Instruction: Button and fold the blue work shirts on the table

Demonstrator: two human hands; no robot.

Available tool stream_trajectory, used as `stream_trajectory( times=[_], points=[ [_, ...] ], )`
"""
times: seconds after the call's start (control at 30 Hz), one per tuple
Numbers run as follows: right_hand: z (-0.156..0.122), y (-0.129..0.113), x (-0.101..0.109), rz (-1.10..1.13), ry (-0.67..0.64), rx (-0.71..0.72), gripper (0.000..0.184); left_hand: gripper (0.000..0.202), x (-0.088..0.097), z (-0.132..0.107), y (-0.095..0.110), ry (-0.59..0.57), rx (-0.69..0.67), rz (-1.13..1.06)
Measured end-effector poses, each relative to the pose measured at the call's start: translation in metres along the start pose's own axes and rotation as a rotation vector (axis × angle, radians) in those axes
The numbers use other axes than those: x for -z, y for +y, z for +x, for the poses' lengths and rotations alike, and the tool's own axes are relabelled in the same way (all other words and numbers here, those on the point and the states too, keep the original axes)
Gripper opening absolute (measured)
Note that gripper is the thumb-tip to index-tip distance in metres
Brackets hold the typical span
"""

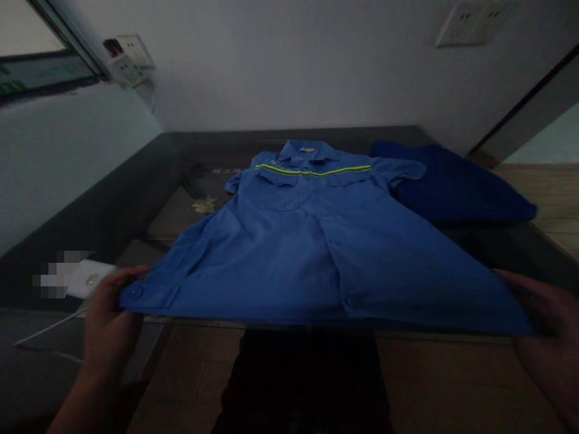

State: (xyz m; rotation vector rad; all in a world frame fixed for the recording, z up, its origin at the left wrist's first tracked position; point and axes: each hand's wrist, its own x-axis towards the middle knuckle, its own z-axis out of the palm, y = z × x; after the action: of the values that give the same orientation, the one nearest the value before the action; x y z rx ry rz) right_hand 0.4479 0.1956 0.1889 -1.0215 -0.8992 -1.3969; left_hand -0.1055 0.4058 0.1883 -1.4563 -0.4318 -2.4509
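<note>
A blue work shirt [280,253] with a yellow-green stripe across the chest lies front up, its collar toward the wall. Its hem is stretched wide between my two hands at the near edge of the table. My left hand [111,307] grips the left corner of the hem, close to a button. At the opposite corner, my right hand [543,319] has its fingers closed on the hem; part of that hand is dark and hidden by the cloth.
A darker blue folded cloth or cushion [461,184] lies at the right back of the dark table [190,144]. Left of the shirt sits a white box-like item [90,277] near a white cable [49,328]. Sockets [473,24] are on the wall.
</note>
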Motion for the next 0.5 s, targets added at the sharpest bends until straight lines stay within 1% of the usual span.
stream_trajectory(
  times=[0.03, 0.1, 0.17, 0.2, 0.27, 0.33, 0.37, 0.43, 0.5],
  points=[
    [-0.004, 0.002, -0.004, 0.087, -0.099, -0.021, 0.067, 0.031, 0.0, -0.002, -0.012, -0.087, -0.026, -0.007],
    [-0.012, 0.006, -0.014, 0.261, -0.27, -0.075, 0.068, 0.028, 0.0, -0.004, -0.034, -0.335, -0.093, 0.021],
    [-0.018, 0.01, -0.021, 0.354, -0.34, -0.142, 0.061, 0.027, 0.004, -0.003, -0.049, -0.515, -0.136, 0.06],
    [-0.02, 0.012, -0.022, 0.385, -0.364, -0.169, 0.056, 0.027, 0.006, -0.002, -0.052, -0.56, -0.155, 0.081],
    [-0.021, 0.013, -0.018, 0.453, -0.43, -0.202, 0.05, 0.027, 0.009, 0.0, -0.051, -0.579, -0.228, 0.152],
    [-0.021, 0.008, -0.013, 0.515, -0.496, -0.241, 0.051, 0.03, 0.008, 0.0, -0.043, -0.55, -0.34, 0.281],
    [-0.021, 0.004, -0.012, 0.536, -0.504, -0.267, 0.054, 0.033, 0.005, -0.001, -0.038, -0.527, -0.399, 0.358],
    [-0.022, -0.007, -0.012, 0.541, -0.456, -0.31, 0.058, 0.038, -0.003, -0.004, -0.03, -0.482, -0.492, 0.497],
    [-0.024, -0.018, -0.016, 0.504, -0.363, -0.304, 0.058, 0.039, -0.011, -0.007, -0.026, -0.457, -0.533, 0.574]
  ],
)
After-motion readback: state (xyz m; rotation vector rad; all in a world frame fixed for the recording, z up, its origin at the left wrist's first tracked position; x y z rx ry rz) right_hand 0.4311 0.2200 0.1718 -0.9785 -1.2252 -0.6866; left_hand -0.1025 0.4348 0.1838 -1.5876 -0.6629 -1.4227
